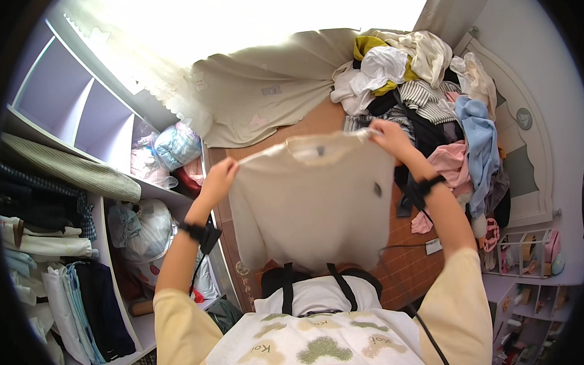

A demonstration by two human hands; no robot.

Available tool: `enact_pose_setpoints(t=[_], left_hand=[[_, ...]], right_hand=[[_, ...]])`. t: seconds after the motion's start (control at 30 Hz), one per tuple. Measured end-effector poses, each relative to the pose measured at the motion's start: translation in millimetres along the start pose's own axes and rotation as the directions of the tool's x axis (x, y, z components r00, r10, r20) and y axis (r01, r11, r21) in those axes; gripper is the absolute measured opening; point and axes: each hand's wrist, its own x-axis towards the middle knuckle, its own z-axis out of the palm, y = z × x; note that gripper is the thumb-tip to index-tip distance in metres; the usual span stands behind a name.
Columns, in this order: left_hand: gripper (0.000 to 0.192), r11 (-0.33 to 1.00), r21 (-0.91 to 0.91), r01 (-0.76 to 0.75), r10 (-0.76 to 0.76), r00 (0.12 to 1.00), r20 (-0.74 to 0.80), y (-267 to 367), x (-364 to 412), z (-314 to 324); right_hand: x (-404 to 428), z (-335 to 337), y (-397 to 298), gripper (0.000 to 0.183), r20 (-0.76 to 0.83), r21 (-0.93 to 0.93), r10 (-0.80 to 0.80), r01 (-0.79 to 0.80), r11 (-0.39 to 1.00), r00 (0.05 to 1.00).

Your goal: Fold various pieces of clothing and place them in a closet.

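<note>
A pale beige long-sleeved top hangs spread out before me, its neckline at the upper edge and a small dark mark near its right side. My left hand grips it by the left shoulder area. By the other shoulder, at the upper right, my right hand pinches the cloth. The lower part of the garment looks blurred and hangs close to my lap. Just beyond my right hand lies a large heap of mixed clothes.
Shelves with folded clothes and plastic bags stand at the left. A beige curtain drapes onto the brown mat. At the right are a white headboard and a small rack. A black cable runs beside my right arm.
</note>
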Motion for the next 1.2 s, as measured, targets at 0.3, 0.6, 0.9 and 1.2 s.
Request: enact_pose_setpoints(t=[0.3, 0.6, 0.9, 1.2], left_hand=[[0.019, 0.961, 0.09, 0.262, -0.212, 0.904, -0.372, -103, 51, 33], [0.019, 0.892, 0.032, 0.451, -0.451, 0.883, 0.128, -171, -178, 145], [0.025, 0.871, 0.169, 0.462, -0.491, 0.803, 0.336, -114, -175, 156], [0.026, 0.853, 0.218, 0.474, -0.521, 0.803, 0.291, -5, -108, 152]], right_hand=[[56, 88, -28, 0.016, -0.258, 0.088, -0.032, 0.056, 0.994, 0.966], [-157, 138, 125, 0.03, 0.278, 0.122, 0.286, -0.329, 0.936, 0.917], [-324, 146, 193, 0.032, 0.46, 0.182, 0.634, -0.766, 0.617, 0.621], [-406, 177, 227, 0.026, 0.617, 0.224, 0.602, -0.847, 0.482, 0.506]])
